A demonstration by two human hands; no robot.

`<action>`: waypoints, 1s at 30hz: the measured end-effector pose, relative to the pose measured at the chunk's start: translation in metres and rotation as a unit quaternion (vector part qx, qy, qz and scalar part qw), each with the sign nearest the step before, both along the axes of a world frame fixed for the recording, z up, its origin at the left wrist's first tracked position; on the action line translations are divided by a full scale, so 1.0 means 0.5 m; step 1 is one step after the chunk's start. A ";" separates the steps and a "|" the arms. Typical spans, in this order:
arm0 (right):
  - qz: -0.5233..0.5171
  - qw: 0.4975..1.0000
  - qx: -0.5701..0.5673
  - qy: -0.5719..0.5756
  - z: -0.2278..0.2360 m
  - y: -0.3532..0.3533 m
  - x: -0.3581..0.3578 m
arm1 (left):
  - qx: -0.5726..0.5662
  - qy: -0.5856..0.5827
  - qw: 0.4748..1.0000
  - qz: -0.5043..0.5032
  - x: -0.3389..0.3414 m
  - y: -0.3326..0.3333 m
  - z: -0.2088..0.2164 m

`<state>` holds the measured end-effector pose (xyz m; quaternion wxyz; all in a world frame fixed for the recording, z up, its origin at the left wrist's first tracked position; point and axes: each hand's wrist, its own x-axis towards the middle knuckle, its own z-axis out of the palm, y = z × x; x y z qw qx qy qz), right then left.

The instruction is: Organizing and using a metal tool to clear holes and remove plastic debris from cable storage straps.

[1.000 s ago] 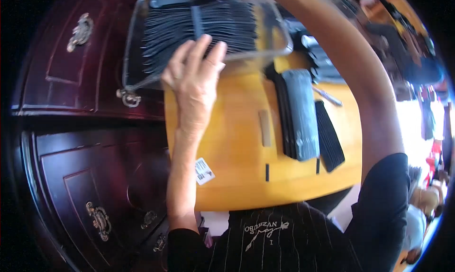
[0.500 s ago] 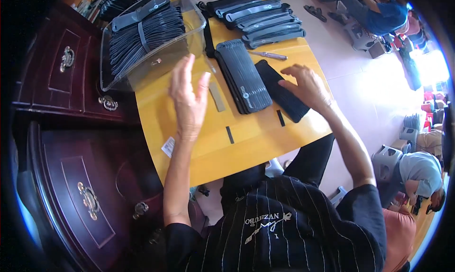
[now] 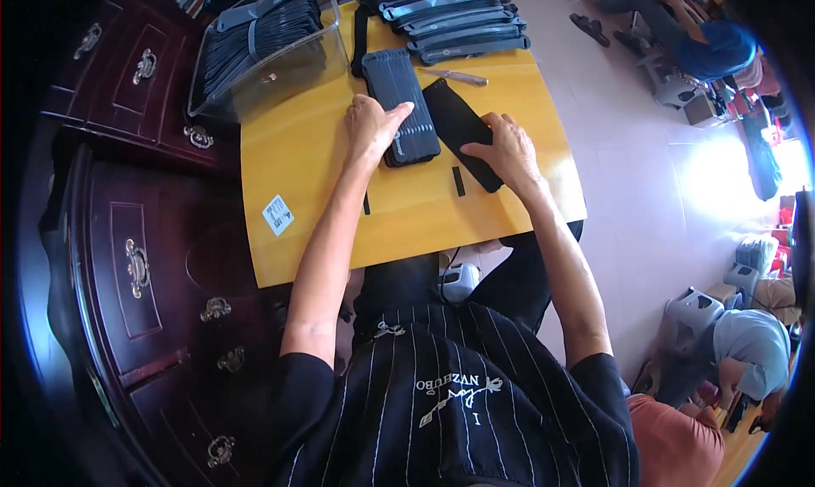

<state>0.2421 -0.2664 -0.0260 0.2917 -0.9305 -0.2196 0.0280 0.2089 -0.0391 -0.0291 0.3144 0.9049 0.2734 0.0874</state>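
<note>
A neat stack of dark grey fabric straps (image 3: 394,84) with rounded ends lies lengthwise on the yellow table (image 3: 424,211). My left hand (image 3: 373,129) grips its left edge, thumb across the top and fingers down the side, partly hidden. To the right, a thinner stack of black straps (image 3: 452,115) lies at a slant. My right hand (image 3: 512,154) holds the right side of its near end, with the thumb on top. Near it, a short black strip (image 3: 458,181) lies on the wood. Another small black strip (image 3: 367,205) shows beside my left forearm.
A clear plastic bin (image 3: 280,84) full of bundled straps stands at the far left. Several grey strap bundles (image 3: 467,28) lie at the back, with a slim pointed tool (image 3: 454,77) before them. A white label (image 3: 278,214) is on the table's left. Dark drawers (image 3: 136,258) flank the table.
My hands have come down from above the table onto the two stacks, the left on the grey straps and the right on the black. The view has shifted slightly.
</note>
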 end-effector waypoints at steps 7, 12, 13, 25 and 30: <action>0.018 1.000 -0.012 0.016 -0.005 -0.001 -0.002 | -0.377 -0.068 0.924 -0.020 0.014 0.017 -0.019; 0.039 0.998 0.035 0.019 -0.002 0.005 -0.008 | -0.352 -0.070 0.933 0.036 0.010 0.027 -0.038; 0.039 0.999 0.027 0.023 0.000 0.007 -0.008 | -0.308 -0.083 0.945 0.068 0.012 0.033 -0.047; 0.080 0.995 -0.066 0.002 0.057 0.033 0.017 | -0.687 -0.094 0.721 0.017 -0.063 0.077 0.005; 0.114 0.993 0.038 0.012 0.055 0.136 0.060 | -0.726 -0.101 0.681 0.012 -0.082 0.107 -0.013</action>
